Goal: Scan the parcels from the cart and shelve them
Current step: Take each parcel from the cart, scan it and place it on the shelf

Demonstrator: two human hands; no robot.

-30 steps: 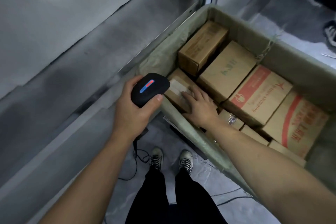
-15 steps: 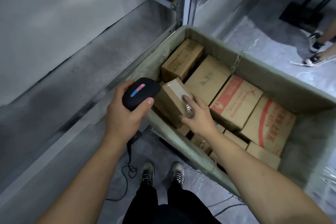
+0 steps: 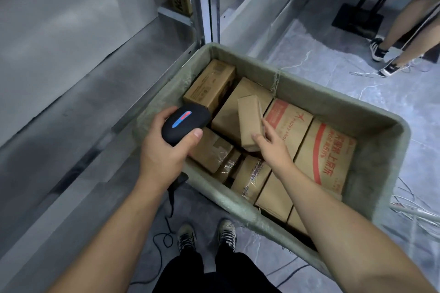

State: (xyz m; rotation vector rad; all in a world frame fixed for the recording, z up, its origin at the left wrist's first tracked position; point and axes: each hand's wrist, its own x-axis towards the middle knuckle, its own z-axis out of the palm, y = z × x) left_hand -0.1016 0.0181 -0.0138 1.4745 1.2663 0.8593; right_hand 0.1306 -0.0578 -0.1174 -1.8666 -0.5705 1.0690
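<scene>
My left hand (image 3: 164,157) grips a black barcode scanner (image 3: 184,123) with a red and blue light strip, held over the near left corner of the cart (image 3: 371,112). My right hand (image 3: 273,147) holds a small plain brown parcel (image 3: 250,122), lifted and tilted on end above the other boxes, thumb on its near face and fingers along its right side. The grey-green cart tub holds several cardboard boxes, among them a red-printed box (image 3: 289,121) and a larger one with a red stripe (image 3: 331,157).
A grey metal shelf (image 3: 90,93) runs along the left, its upright post (image 3: 209,0) at the cart's far corner. The scanner cable (image 3: 166,228) trails on the floor by my shoes. Another person's legs (image 3: 404,19) stand at the far right, with loose wires on the floor.
My right hand has lifted the small parcel out of the near left corner and swung it right, upright over the middle boxes. The scanner stays in my left hand. The view has tilted up.
</scene>
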